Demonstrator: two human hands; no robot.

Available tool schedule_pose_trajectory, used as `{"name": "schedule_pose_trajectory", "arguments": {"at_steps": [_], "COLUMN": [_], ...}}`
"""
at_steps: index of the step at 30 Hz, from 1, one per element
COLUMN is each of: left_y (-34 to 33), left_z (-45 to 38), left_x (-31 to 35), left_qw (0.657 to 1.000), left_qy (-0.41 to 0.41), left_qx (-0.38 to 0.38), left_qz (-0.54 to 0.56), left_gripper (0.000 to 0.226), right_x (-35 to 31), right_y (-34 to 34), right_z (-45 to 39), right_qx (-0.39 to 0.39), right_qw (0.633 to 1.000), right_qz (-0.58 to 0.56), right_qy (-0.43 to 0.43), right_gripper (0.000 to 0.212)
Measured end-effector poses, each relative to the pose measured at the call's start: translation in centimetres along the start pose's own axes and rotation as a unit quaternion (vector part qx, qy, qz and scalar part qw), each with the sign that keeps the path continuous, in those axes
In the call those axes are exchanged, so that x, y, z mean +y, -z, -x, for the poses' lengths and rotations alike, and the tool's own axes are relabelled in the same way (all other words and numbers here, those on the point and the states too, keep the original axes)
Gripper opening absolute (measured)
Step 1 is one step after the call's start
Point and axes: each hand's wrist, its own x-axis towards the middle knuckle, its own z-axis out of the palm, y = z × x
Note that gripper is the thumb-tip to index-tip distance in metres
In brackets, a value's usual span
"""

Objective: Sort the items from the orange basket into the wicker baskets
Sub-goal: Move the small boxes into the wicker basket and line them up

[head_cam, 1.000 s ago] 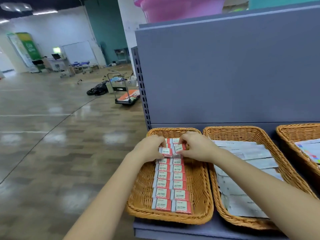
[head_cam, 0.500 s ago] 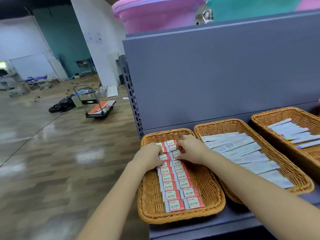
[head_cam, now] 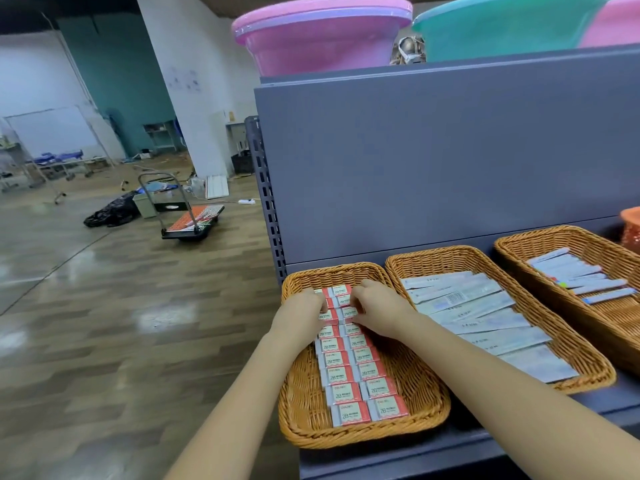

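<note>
Where print is legible, each red-and-white eraser (head_cam: 346, 393) reads "2B". Erasers lie in 2 columns in the left wicker basket (head_cam: 301, 403), long axes crosswise. Left hand (head_cam: 301, 311) and right hand (head_cam: 375, 308) curl onto erasers at the far end.

Shop floor mid-setup: grey retail shelving (head_cam: 450, 161), stocked wicker baskets (head_cam: 301, 403), platform trolley (head_cam: 187, 220).
</note>
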Motion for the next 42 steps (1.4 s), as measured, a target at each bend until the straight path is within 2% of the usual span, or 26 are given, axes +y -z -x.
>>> {"name": "schedule_pose_trajectory", "arguments": {"at_steps": [9, 12, 18, 26, 30, 36, 42], "left_y": [0.5, 1.5, 2.2, 1.3, 0.9, -0.1, -0.7], "left_z": [0.0, -0.7, -3.0, -6.3, -7.9, -10.3, -12.6], "left_x": [0.5, 1.1, 5.5, 16.1, 23.2, 34.0, 43.0], "left_qw": [1.0, 0.999, 0.992, 0.976, 0.973, 0.97, 0.97], "left_qy": [0.009, 0.008, -0.056, -0.156, -0.191, -0.209, -0.224], "left_qx": [-0.01, 0.005, 0.039, 0.036, 0.049, 0.05, 0.061], "left_qz": [-0.012, -0.034, -0.108, -0.145, -0.12, -0.111, -0.077], "left_gripper": [0.028, 0.028, 0.035, 0.041, 0.041, 0.044, 0.045], "right_x": [0.2, 0.5, 3.5, 12.8, 19.1, 28.8, 37.0], "right_y": [0.0, 0.7, 3.5, 7.2, 9.0, 12.6, 15.4], "right_z": [-0.1, 0.0, 1.3, 6.5, 10.0, 15.0, 19.0], "right_qx": [0.011, 0.041, 0.085, 0.043, 0.061, 0.049, 0.078], "right_qw": [0.999, 0.998, 0.989, 0.986, 0.982, 0.973, 0.965], "right_qz": [0.027, 0.038, 0.119, 0.142, 0.124, 0.141, 0.117], "right_qy": [0.014, 0.025, 0.03, -0.077, -0.128, -0.174, -0.222], "right_gripper": [0.036, 0.033, 0.033, 0.036, 0.037, 0.044, 0.04]}}
